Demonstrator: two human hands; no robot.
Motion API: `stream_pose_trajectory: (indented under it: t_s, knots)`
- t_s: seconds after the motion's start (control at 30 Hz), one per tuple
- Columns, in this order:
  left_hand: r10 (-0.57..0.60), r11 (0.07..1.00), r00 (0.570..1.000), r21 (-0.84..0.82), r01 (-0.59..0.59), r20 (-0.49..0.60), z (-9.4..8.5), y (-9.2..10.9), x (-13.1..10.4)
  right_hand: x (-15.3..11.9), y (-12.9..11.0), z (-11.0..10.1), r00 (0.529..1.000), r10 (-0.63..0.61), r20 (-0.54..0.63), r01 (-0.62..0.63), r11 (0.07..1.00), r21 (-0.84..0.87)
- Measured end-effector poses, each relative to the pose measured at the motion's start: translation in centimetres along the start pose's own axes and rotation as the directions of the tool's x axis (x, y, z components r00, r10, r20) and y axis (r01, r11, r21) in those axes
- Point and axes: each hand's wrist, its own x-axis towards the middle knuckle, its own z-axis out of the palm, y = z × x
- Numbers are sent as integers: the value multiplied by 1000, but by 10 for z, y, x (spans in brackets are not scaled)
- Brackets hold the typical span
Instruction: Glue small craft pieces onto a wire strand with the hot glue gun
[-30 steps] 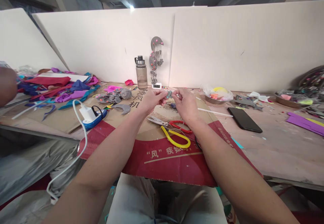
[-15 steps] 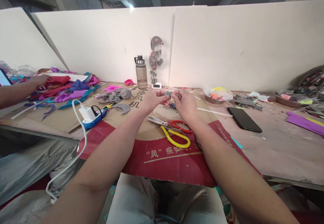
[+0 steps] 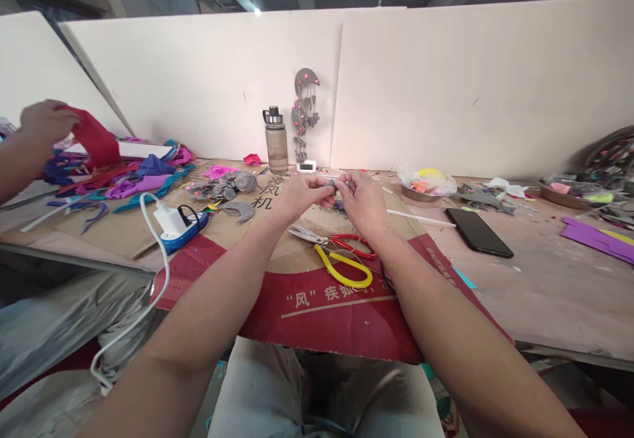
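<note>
Fingertips of my left hand and my right hand meet over the cardboard, both closed around a small grey piece whose shape the fingers mostly cover. Just below my hands lie yellow-handled scissors and a red-handled tool, overlapping. Left of my left hand are a grey felt crescent and a ball of grey yarn. A moon-shaped grey hanging ornament with pink dots is on the white board behind.
A bottle and small clock stand behind my hands. At right lie a phone and bowl. A blue power strip sits left. Another person's hand lifts red fabric.
The other person's hand at left has risen, lifting red fabric off the pile. My hands stay nearly in place; the small piece between them has turned and shows less.
</note>
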Motion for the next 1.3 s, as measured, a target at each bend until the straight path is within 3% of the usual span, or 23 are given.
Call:
stream_pose_trajectory:
  t_s: [0.17, 0.27, 0.53, 0.73, 1.1, 1.3]
  knots:
    - [90, 971, 993, 231, -69, -82, 2, 4, -4, 0, 0, 1, 1000, 1, 20, -1, 1000, 13]
    - [101, 961, 987, 269, -64, -125, 3, 4, -4, -1, -1, 2, 1000, 1, 22, -1, 1000, 31]
    - [38, 999, 961, 39, -28, -273, 8, -5, 2, -4, -3, 10, 997, 75, 7, -75, 988, 133]
    - [-4, 990, 964, -134, -33, -265, 12, -2, 2, -5, -5, 13, 988, 154, 5, -152, 966, 210]
    - [20, 992, 973, -120, -49, -230, 15, -7, 2, 0, -11, 11, 916, 398, 44, -392, 867, 307]
    - [5, 986, 982, -165, -37, -191, 15, -7, 2, -1, -9, 12, 921, 389, 15, -374, 875, 307]
